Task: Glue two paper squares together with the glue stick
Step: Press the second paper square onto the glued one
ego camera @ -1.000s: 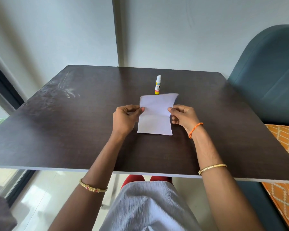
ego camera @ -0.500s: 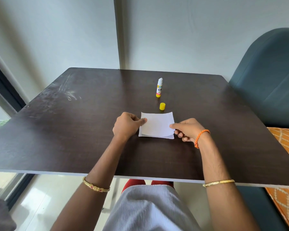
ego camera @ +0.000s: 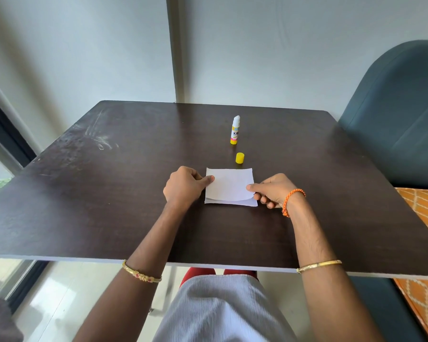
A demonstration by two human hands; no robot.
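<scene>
Two white paper squares lie stacked on the dark table (ego camera: 109, 206). The upper square (ego camera: 229, 185) curls up slightly at its near edge, and the lower square (ego camera: 232, 203) shows beneath it as a strip. My left hand (ego camera: 183, 187) pinches the upper square's left edge with thumb on top. At the right edge my right hand (ego camera: 272, 190) grips the upper square near its lower right corner. An uncapped glue stick (ego camera: 235, 130) stands upright beyond the papers. Its yellow cap (ego camera: 240, 158) sits between the stick and the papers.
A dark teal chair back (ego camera: 400, 114) rises at the table's right, with an orange patterned cushion (ego camera: 423, 213) below it. A grey wall stands behind the table. A window frame runs along the left.
The upper paper came down from a raised, bent position onto the lower square, uncovering the yellow cap. Both hands moved down toward the table with it and now hold its edges.
</scene>
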